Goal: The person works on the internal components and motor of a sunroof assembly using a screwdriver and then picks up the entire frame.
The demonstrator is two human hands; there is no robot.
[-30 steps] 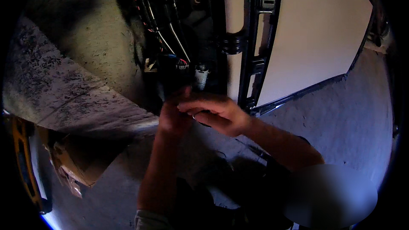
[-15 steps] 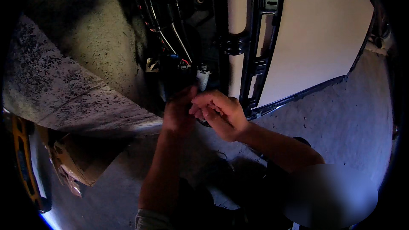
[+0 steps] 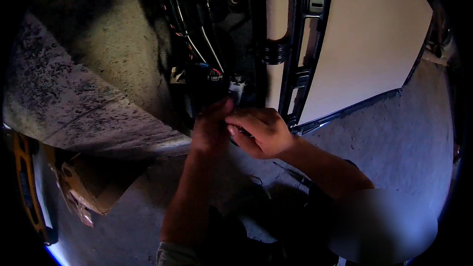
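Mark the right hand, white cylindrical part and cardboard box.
Right hand (image 3: 269,130): head view, back of the hand.
White cylindrical part (image 3: 237,88): head view, its pale side.
Cardboard box (image 3: 93,187): head view, a brown panel.

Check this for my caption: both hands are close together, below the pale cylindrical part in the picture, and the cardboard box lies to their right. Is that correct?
Not quite: in the head view the cardboard box lies to the left, not the right, of the left hand and right hand. The hands are indeed close together, below the pale cylindrical part in the picture.
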